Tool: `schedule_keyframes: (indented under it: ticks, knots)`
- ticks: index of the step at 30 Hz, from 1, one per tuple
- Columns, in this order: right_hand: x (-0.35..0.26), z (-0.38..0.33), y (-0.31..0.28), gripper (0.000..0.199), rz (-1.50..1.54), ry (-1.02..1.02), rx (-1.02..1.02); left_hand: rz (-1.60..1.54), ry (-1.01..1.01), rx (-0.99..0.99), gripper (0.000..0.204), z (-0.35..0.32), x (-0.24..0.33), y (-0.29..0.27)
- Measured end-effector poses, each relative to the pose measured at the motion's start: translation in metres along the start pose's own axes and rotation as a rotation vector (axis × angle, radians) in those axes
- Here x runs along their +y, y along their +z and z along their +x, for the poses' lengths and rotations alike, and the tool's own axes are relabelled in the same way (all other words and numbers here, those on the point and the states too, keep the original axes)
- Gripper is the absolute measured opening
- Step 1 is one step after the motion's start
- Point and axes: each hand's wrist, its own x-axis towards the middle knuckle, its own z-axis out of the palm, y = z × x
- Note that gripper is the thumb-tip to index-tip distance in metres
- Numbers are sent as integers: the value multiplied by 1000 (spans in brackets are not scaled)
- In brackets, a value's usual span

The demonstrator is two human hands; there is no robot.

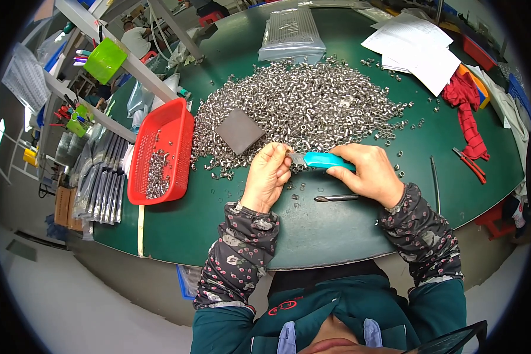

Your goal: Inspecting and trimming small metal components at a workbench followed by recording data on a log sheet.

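My left hand (266, 176) pinches a small metal ring (288, 151) between thumb and fingertips, partly hidden by them. In my right hand (373, 172) is a utility knife with a turquoise handle (325, 160), its blade (298, 159) pointing left and reaching the ring. Whether the edge touches the metal is too small to tell. Just beyond both hands spreads a big heap of short shiny metal rings (324, 106). A dark grey square block (240, 131) lies on the heap's left side. Below the knife a drill bit (336, 198) rests on the table, near a few loose rings.
A red plastic basket (187, 133) with some metal pieces (159, 174) stands left on the green table (312, 239). White papers (416, 47), a red cloth (469, 118), red-handled pliers (471, 165) and a thin dark rod (435, 184) lie right. Bagged parts (292, 32) lie at the back.
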Motion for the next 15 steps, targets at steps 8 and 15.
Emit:
schedule_keyframes:
  ticks: [8,15]
  knots:
    - [0,2,-3,26,2,58,56,32,23,4,19,-2,1,1]
    - [-12,3,4,40,161,148,78,33,-59,-81,16,-6,-8,19]
